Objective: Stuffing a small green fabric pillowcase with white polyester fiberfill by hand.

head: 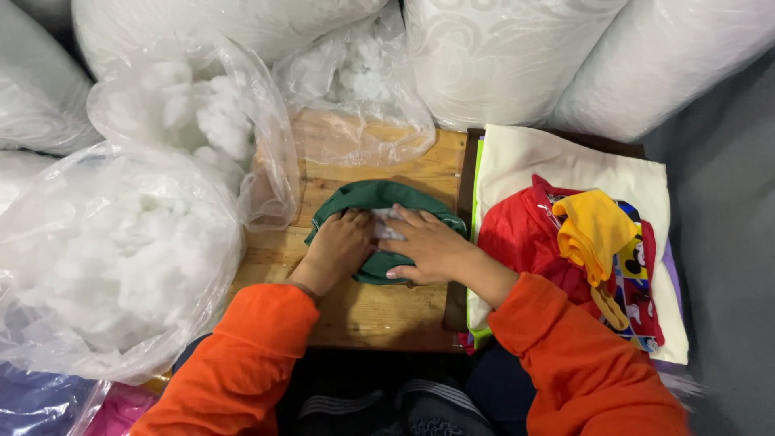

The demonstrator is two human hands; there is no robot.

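Both hands press down on a green fabric cover (pixel 375 198) on the wooden surface (pixel 363 311): left hand (pixel 339 246) curled, grip clamped on its edge; right hand (pixel 428 246) flat, fingers spread, over white stuffing (pixel 386 226).

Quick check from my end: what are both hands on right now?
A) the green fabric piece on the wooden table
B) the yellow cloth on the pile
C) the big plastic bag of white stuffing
A: the left hand and right hand both press on the green fabric piece, with white stuffing showing between them.
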